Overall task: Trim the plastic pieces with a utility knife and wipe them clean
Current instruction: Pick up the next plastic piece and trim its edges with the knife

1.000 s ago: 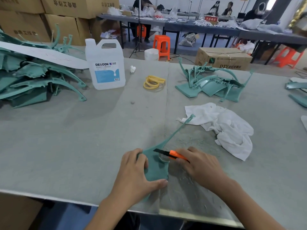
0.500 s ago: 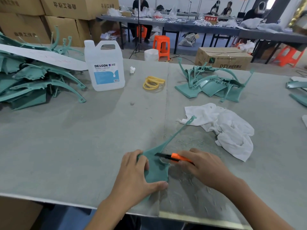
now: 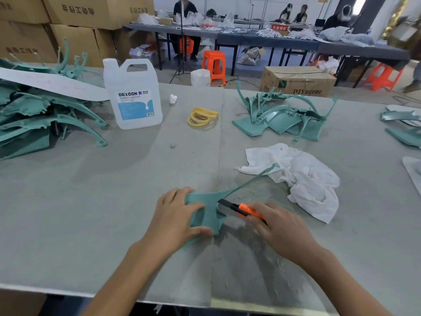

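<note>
Grey counter [image 3: 91,201] in foreground. Stacked cardboard boxes [image 3: 79,14] at 11 o'clock. Long dark tables [image 3: 262,39] span 12 to 1 o'clock, with orange stools [image 3: 214,65] on the grey floor [image 3: 250,71]. Bright window light [image 3: 360,1] at 1 o'clock.

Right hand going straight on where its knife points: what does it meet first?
The teal plastic piece, whose edge the utility knife in the right hand seems to meet; behind it lies the left hand, though depth is unclear.
</note>
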A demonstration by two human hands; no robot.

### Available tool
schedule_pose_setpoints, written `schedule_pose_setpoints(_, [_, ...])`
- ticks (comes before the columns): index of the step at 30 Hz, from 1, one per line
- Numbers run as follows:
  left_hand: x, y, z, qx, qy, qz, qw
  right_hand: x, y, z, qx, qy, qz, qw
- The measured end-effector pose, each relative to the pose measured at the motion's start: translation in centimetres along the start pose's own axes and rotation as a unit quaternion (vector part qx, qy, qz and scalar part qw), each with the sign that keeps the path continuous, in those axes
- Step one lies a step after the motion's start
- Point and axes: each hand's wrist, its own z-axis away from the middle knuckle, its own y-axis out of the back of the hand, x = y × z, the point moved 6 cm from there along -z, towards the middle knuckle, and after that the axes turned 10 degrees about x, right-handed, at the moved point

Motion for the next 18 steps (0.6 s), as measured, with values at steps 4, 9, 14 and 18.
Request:
schedule_pose_setpoints(4, [0.8, -1.7, 2.0, -0.025, 0.089, 0.034, 0.995, 0.0, -0.5, -0.2, -0.008, 0.0, -0.031, 0.999])
schedule_pose_setpoints(9, [0.9, -1.7, 2.7, 0.012, 0.1, 0.052, 0.994, -0.3, -1.0, -1.2, -0.01, 0.012, -0.045, 0.999])
schedule_pose_setpoints(14, [0.6, -1.9, 2.7, 0.027, 0.113, 0.082, 0.99, 0.1, -0.1, -1.5, -0.014, 0.003, -0.136, 0.991])
schedule_pose_setpoints(18, [0.0, -2.2, 1.9, 0.017, 0.092, 0.086, 0.992, 0.6, 0.1, -1.9, 0.029, 0.002, -0.056, 0.998])
